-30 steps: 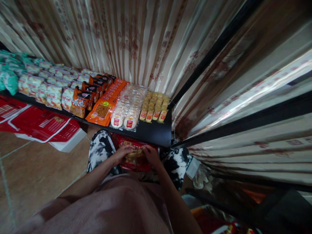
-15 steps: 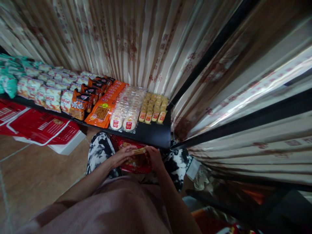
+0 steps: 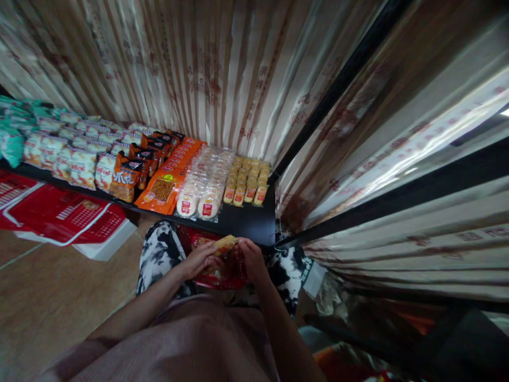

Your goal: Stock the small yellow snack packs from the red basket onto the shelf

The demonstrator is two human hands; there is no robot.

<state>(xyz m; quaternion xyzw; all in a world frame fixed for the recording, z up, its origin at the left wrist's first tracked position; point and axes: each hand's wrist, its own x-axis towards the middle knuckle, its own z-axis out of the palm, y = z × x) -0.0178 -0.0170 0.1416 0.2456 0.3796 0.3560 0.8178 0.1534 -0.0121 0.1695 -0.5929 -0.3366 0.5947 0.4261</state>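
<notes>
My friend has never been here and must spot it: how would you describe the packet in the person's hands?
Find the long black shelf before the pleated curtain. Below its right end, between black-and-white trouser legs, are the left hand and right hand. The small yellow packet is held there, whereas the similar-coloured packs nearby sit in rows on the shelf.

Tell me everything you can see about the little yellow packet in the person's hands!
The yellow packet is slim and longish, with a wrapper that looks like thin plastic. It is tilted, its right end a bit higher, above the red basket. The left hand holds its left end; the right hand pinches the other. Any printing is too small to read.
</notes>
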